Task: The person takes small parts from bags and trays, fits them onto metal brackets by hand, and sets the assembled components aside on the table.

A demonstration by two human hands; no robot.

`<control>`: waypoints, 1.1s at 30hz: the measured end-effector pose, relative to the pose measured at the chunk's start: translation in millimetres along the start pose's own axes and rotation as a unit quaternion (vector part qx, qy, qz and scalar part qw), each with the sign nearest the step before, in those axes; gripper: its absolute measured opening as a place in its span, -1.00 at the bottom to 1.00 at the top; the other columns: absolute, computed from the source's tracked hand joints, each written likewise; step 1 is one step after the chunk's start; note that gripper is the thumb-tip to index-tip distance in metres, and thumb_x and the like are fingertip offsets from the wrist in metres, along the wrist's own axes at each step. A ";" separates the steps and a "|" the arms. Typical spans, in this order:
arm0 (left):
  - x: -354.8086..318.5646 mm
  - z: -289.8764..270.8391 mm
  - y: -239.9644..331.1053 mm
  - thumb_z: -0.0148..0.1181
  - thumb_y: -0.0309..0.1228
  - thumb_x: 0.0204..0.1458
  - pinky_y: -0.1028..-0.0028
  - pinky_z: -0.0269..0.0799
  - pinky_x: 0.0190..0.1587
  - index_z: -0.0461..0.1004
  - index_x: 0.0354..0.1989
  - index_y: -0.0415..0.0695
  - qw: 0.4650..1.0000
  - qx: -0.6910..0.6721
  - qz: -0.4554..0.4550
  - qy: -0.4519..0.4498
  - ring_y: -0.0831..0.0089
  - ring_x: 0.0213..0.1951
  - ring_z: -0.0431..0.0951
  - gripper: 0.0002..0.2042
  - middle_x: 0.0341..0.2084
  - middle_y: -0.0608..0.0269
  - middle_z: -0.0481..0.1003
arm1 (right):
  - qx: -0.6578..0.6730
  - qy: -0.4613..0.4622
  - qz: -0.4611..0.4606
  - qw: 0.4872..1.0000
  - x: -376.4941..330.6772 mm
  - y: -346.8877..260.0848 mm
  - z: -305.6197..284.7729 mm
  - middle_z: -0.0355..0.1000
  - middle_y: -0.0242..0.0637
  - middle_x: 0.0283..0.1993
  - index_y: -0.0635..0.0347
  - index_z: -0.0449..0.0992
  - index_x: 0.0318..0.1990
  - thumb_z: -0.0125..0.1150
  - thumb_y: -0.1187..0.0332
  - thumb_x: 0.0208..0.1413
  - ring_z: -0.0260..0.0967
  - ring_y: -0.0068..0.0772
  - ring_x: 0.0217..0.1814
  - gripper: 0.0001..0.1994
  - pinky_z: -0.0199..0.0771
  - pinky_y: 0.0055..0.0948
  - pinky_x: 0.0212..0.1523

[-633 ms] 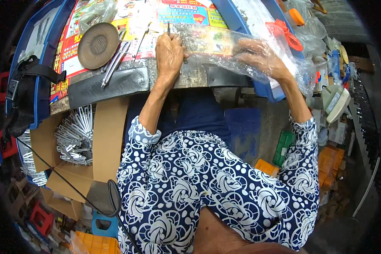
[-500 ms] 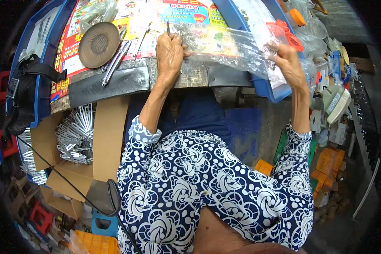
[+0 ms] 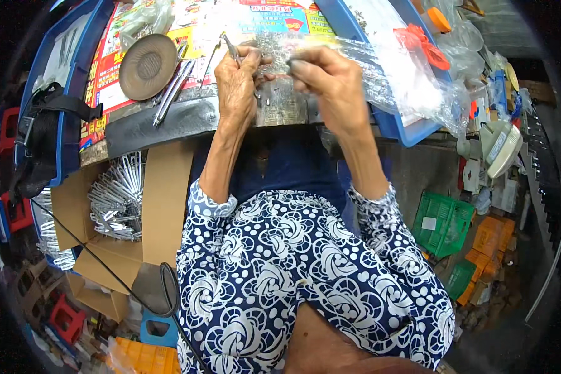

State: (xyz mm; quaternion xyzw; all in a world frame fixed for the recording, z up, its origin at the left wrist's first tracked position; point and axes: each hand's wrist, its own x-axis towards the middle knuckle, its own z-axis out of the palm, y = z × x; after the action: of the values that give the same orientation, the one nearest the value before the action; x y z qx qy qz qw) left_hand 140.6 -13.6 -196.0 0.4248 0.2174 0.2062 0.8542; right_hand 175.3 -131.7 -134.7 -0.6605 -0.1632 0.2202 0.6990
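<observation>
My left hand (image 3: 235, 87) is closed at the table's near edge, gripping a slim dark metal tool (image 3: 231, 48) that points up and away; its exact kind is unclear. Just to the right, my right hand (image 3: 338, 87) has its thumb and fingers pinched together; whatever they hold is too small to make out. Between and beyond the hands lies a heap of tiny metal parts (image 3: 273, 45). A clear plastic bag (image 3: 377, 78) stretches from beside my right hand over the blue tray (image 3: 408, 136). Slim silvery metal pieces (image 3: 173, 93) lie left of my left hand.
A brown round dish (image 3: 147, 67) sits on printed sheets at the left. Another blue tray (image 3: 67, 149) stands at the left edge. Below the table, a cardboard box (image 3: 163, 206) holds many metal strips. Red plastic (image 3: 421, 47) lies by the right tray; a green crate (image 3: 442, 223) stands lower right.
My right hand has let go of the clear bag and moved left, close to my left hand. The bag now lies over the right tray. My left hand has shifted slightly left, its tool tilting.
</observation>
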 end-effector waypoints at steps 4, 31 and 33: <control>2.0 -5.7 2.2 -0.01 -0.51 -0.04 0.71 0.17 -0.68 0.30 -0.46 -0.24 1.000 -0.004 -0.018 0.012 0.64 -0.66 0.31 -0.93 -0.62 0.25 0.38 | 0.045 -0.006 0.009 0.999 22.6 21.2 10.5 0.33 -0.40 -0.56 0.32 0.39 -0.34 0.07 0.46 -0.05 0.23 -0.68 -0.58 -0.88 0.20 -0.74 -0.55; -19.0 -10.6 27.8 0.10 -0.57 -0.16 0.68 0.19 -0.61 0.44 -0.38 -0.26 0.922 0.320 0.216 0.002 0.73 -0.64 0.28 -0.88 -0.65 0.34 0.41 | 0.137 -0.025 0.091 0.986 36.5 35.1 27.2 0.22 -0.46 -0.71 0.30 0.38 -0.59 0.18 0.38 -0.10 -0.01 -0.77 -0.75 -0.81 -0.09 -0.77 -0.77; -19.5 -11.5 27.6 0.11 -0.55 -0.14 0.72 0.14 -0.62 0.45 -0.37 -0.25 0.932 0.300 0.202 -0.001 0.76 -0.64 0.23 -0.87 -0.66 0.45 0.37 | 0.131 -0.026 0.092 0.987 35.6 35.9 27.8 0.22 -0.47 -0.71 0.30 0.39 -0.60 0.18 0.37 -0.11 -0.01 -0.77 -0.75 -0.81 -0.09 -0.77 -0.77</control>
State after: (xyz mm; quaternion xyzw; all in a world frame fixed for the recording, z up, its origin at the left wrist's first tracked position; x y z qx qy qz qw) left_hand 113.7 -1.4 -175.9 0.6968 0.1781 0.2993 0.6271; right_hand 187.8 -88.3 -170.6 -0.5697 -0.0899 0.3201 0.7516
